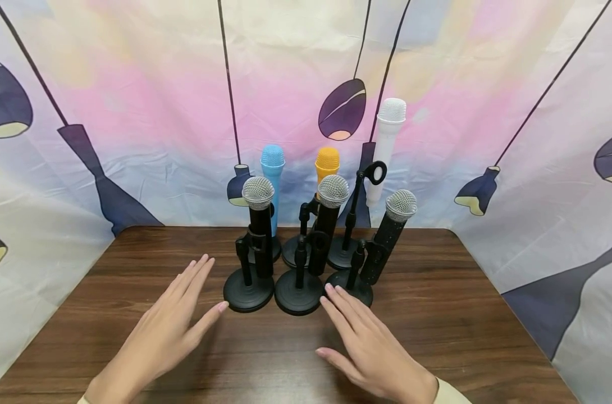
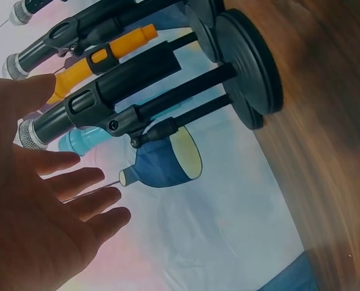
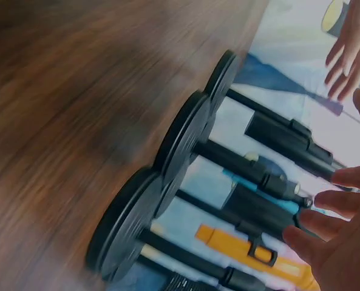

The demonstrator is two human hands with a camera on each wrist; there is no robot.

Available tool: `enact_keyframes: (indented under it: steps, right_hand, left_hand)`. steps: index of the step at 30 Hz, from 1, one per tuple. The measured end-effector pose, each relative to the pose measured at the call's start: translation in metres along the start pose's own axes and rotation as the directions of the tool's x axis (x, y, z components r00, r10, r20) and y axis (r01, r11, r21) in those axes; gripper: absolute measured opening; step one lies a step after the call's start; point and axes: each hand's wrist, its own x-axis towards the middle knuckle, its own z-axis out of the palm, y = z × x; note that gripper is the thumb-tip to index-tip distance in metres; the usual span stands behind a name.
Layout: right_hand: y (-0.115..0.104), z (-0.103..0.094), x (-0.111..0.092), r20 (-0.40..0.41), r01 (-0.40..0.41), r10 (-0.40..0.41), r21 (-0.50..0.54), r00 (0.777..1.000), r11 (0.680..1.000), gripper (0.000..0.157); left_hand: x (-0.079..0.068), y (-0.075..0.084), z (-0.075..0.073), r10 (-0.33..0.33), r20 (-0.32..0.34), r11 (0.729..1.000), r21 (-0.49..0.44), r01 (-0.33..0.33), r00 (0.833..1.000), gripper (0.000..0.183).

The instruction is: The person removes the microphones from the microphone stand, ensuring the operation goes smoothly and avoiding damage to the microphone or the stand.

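Note:
Several microphones stand on round black bases in the middle of the table. In front are three black ones with silver mesh heads: a left (image 1: 261, 224), a middle (image 1: 328, 219) and a right, tilted one (image 1: 389, 235). Behind them show a blue microphone (image 1: 273, 168), an orange microphone (image 1: 328, 160) and a taller white microphone (image 1: 387, 134). My left hand (image 1: 169, 320) is left of the group, fingers straight, holding nothing. My right hand (image 1: 371, 348) holds nothing either; its straight fingertips overlap the edge of the front right base (image 1: 351, 289) in the head view.
The wooden table (image 1: 255, 359) reaches back to a hanging cloth (image 1: 174, 84) printed with dark lamps. The front bases sit close side by side, with the rear bases (image 1: 341, 255) right behind them. Pale sleeve cuffs (image 1: 450, 393) show at the bottom.

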Motion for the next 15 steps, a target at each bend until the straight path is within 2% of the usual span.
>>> enact_keyframes:
  steps: [4, 8, 11, 15]
  right_hand:
    - [-0.004, 0.003, 0.014, -0.029, 0.054, -0.052, 0.043, 0.998, 0.998, 0.073]
    - [-0.007, 0.005, 0.028, -0.029, 0.073, -0.070, 0.098, 0.997, 0.992, 0.072]
    - [-0.011, 0.005, 0.039, 0.020, 0.019, -0.024, 0.191, 1.000, 0.981, 0.072]
    - [-0.015, 0.006, 0.055, 0.058, -0.065, 0.050, 0.320, 0.997, 0.945, 0.071]
  left_hand:
    - [0.010, 0.001, 0.000, 0.030, -0.021, 0.999, -0.020, -0.030, 0.999, 0.079]
    - [0.019, -0.001, 0.000, 0.026, 0.010, 0.997, -0.078, -0.025, 1.000, 0.077]
    - [0.027, -0.003, 0.000, 0.012, 0.036, 0.991, -0.131, -0.008, 0.999, 0.076]
    - [0.038, -0.006, 0.003, 0.001, 0.026, 0.984, -0.175, 0.003, 1.000, 0.074]
